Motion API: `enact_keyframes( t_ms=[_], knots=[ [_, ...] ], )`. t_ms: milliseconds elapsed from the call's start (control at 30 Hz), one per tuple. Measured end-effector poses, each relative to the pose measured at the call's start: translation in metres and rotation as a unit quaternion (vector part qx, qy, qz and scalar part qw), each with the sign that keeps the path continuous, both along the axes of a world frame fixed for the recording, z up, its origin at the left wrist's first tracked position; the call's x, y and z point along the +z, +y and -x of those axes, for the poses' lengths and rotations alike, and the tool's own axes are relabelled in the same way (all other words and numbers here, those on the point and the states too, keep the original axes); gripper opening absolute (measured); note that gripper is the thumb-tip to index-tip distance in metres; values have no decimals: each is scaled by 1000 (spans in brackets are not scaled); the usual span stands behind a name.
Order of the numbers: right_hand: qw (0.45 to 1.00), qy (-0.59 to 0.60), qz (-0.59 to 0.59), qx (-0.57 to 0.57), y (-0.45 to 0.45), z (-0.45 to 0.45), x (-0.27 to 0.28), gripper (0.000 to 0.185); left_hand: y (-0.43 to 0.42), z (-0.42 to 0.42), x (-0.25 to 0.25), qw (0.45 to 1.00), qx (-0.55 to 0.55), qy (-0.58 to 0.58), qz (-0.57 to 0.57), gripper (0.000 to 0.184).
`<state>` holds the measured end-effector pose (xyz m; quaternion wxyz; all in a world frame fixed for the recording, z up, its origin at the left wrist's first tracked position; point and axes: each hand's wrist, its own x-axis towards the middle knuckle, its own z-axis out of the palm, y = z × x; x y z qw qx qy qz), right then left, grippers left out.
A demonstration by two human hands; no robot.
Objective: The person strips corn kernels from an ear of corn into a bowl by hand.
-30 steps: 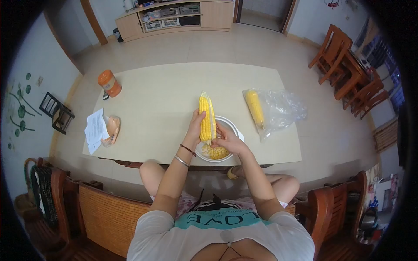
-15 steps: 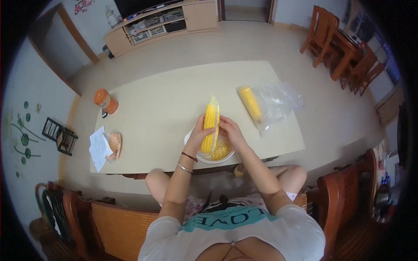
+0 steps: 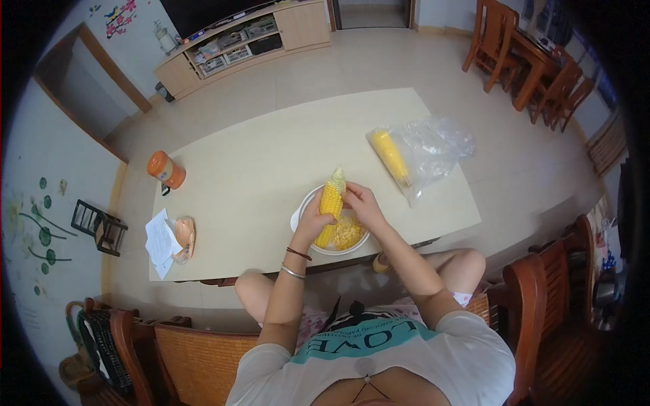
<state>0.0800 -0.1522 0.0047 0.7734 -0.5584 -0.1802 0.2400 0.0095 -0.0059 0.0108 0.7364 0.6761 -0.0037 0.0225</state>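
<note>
Bright yel. is being shown by the corn cob (image 3: 330, 202), w/ pale grn. being seen at its tip (image 3: 336, 178). Yel. is also being shown by the kernels (image 3: 347, 234) & the bagged cob (image 3: 389, 154); wht. by the bowl (image 3: 298, 214); cream by the desk (image 3: 257, 162); orng. by the jar (image 3: 166, 169). A teal panel (image 3: 369, 341) w/ dk. lettering (image 3: 391, 338) is being displayed on the wht. shirt (image 3: 474, 345).

Soft indoor light; fisheye-bent edges, black corners; plastic bag (image 3: 440, 150) glinting.

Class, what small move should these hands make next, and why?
Probably, the right hand should work kernels off the corn cob: the left hand holds it above the bowl, loose kernels lie inside, and yellow rows line the cob.
</note>
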Motion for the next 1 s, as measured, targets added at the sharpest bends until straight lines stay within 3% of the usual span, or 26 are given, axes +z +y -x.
enact_keyframes(
  t_ms=[300,400,600,1000],
  knots=[
    [995,-79,61,-10,-2,-1,-14,37,-3,-2,8,999,-11,-6,-45,83],
    [984,-145,56,-83,6,0,-24,40,-3,-4,4,999,-10,-9,-48,84],
    [945,-222,216,-101,2,6,-5,40,-2,-8,-4,999,2,-5,-47,83],
    [987,-142,68,-36,-1,4,-13,47,-3,-4,3,1000,1,24,-10,82]
  ],
)
